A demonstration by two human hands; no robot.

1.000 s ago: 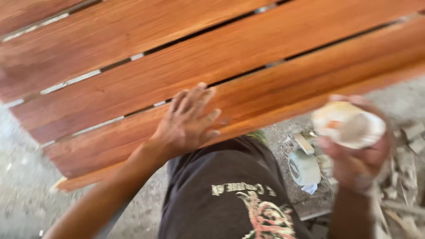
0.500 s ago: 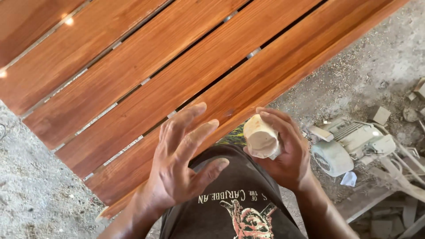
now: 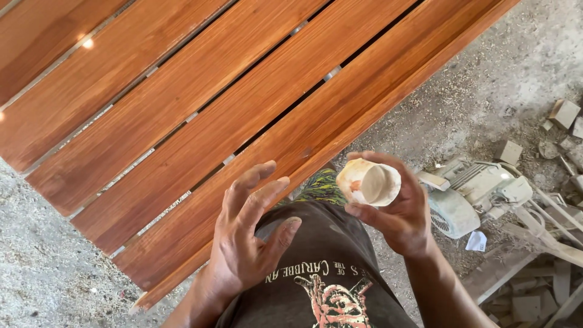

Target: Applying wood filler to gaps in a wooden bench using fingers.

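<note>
Right hand: my right hand [image 3: 398,212] is clenched round a rolled, worn piece of sandpaper [image 3: 368,182], pale with a reddish smear of dust, thumb under it and fingers curled over its far side.

Left hand: my left hand [image 3: 249,234] is released, fingers spread and palm turned toward me, holding nothing and touching nothing; it hangs just off the near edge of the slatted wood panel [image 3: 243,103].

Where the sandpaper is: up in the air in front of my dark shirt [image 3: 322,273], just off the panel's near edge and not touching the wood.

Panel: reddish-brown boards with narrow gaps and small pale spacers between them; the surface looks smooth and even in colour along the near edge.

Step in hand: I judge this a pause between rubbing passes, with the paper being looked over or re-rolled rather than worked on the wood.

Next move calls for: probably a fresh face of the paper turned outward, which would want my free hand on the roll, then flat pressure along the grain of the nearest board.

Around me: a dusty grey motor [image 3: 470,194] lies on the floor [image 3: 486,79] off the panel's right corner, with wood offcuts [image 3: 565,112] scattered beyond it.
</note>
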